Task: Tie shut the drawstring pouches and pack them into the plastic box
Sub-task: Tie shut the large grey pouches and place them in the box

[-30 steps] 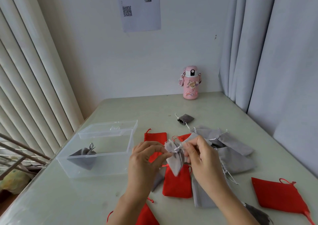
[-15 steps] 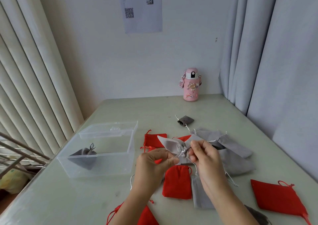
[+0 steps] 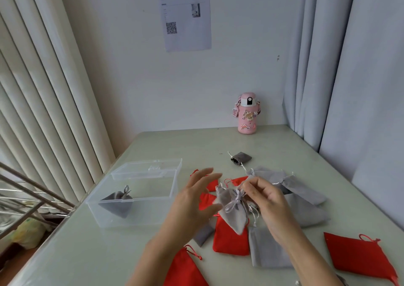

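Observation:
A light grey drawstring pouch (image 3: 232, 210) hangs above the table with a bow tied at its neck. My right hand (image 3: 265, 202) pinches its neck and cord from the right. My left hand (image 3: 193, 198) is open beside it on the left, fingers spread, not holding it. The clear plastic box (image 3: 153, 216) stands to the left, its lid open at the back, with one tied dark grey pouch (image 3: 118, 201) inside. Several red pouches (image 3: 229, 237) and grey pouches (image 3: 306, 209) lie loose on the table under and around my hands.
A pink bottle (image 3: 247, 113) stands at the table's far edge by the wall. A small dark grey pouch (image 3: 240, 157) lies apart behind the pile. Curtains hang close on the right, vertical blinds on the left. A red pouch (image 3: 360, 259) lies near right.
My left hand has let go of the pouch and opened, moving a little left. The pouch now shows a tied bow and hangs from my right hand alone.

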Tool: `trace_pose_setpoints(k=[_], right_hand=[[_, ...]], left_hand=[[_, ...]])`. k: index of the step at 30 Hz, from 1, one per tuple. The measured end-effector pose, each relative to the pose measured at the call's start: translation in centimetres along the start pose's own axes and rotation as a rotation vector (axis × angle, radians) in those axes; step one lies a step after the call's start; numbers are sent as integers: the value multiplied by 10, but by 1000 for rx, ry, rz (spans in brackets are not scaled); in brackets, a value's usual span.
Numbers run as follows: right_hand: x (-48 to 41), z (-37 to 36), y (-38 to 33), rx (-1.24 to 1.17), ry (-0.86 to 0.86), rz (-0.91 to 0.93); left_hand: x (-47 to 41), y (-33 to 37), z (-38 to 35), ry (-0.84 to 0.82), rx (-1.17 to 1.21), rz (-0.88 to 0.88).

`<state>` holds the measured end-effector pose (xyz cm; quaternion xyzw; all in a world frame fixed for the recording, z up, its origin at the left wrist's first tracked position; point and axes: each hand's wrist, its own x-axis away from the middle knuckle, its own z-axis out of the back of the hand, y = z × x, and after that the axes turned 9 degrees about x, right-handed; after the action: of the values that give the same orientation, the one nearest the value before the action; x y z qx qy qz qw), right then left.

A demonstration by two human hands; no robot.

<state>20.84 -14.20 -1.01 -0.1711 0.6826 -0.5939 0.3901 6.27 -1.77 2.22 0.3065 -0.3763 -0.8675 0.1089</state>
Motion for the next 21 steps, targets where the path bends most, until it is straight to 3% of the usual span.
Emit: trace_pose_setpoints(k=[3,5,11,13,17,21], right_hand=[[1,-4,-1,-83,-48,-47],[2,-7,-1,-137,-50,-33],[9,-28,5,-166,-81,-1],[12,-39,11,-32,-111,29],[18,-58,23,476,-245,213],[18,-82,30,729,-417,299]], left_hand=[[-1,5,9,-199,-128,67],[0,7,14,-263,-76,141],[8,1,38,-164,97,246],[4,-8,61,5,34,262],[-12,-31,121,321,-224,364],[-27,-63,160,245,-417,548]])
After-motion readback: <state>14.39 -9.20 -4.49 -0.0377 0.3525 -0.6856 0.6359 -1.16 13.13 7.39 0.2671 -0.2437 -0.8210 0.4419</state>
